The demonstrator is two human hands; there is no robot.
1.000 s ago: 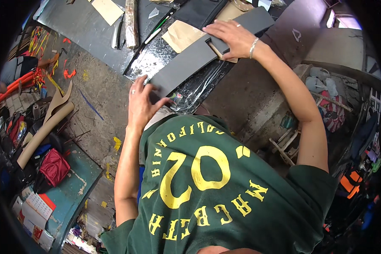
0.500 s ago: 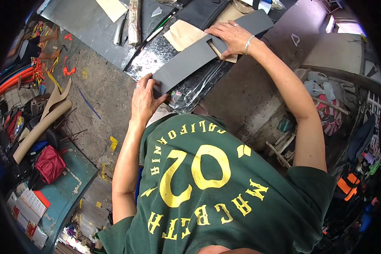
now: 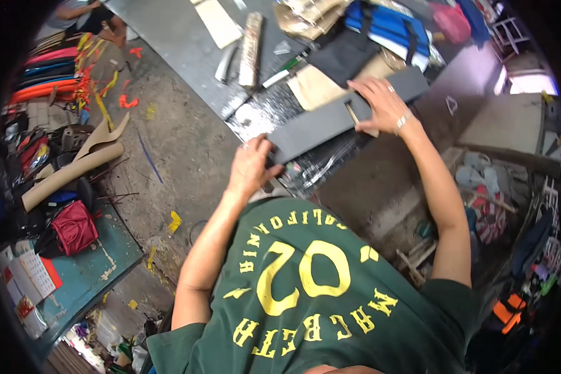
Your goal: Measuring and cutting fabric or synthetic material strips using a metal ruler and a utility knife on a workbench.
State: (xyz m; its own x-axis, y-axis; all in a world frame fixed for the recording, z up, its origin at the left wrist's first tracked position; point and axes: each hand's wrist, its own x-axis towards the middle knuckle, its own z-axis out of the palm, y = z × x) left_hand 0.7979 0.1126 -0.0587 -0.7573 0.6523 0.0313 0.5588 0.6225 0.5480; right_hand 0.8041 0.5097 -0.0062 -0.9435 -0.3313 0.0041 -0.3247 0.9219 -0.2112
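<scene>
A long grey strip (image 3: pixel 318 124) lies slanted across the worktable, over a shiny black sheet (image 3: pixel 311 171). My left hand (image 3: pixel 252 165) grips the strip's near left end, fingers curled over its edge. My right hand (image 3: pixel 380 103) lies spread on the strip's upper right part, pressing it down, with a small tan stick (image 3: pixel 353 115) under the fingers. A bracelet sits on that wrist. My green shirt with yellow print fills the lower middle of the view.
On the table beyond the strip lie a tan sheet (image 3: pixel 315 87), black fabric (image 3: pixel 349 56), a blue bag (image 3: pixel 386 22), a long wooden bar (image 3: pixel 250 50) and a pen (image 3: pixel 280 73). A tan roll (image 3: pixel 68 168), red pouch (image 3: pixel 75 224) and coloured straps (image 3: pixel 50 75) lie left. Another person (image 3: pixel 81 12) is at top left.
The whole view has slid down and to the right as my head moved. Both hands stay on the same parts of the grey strip.
</scene>
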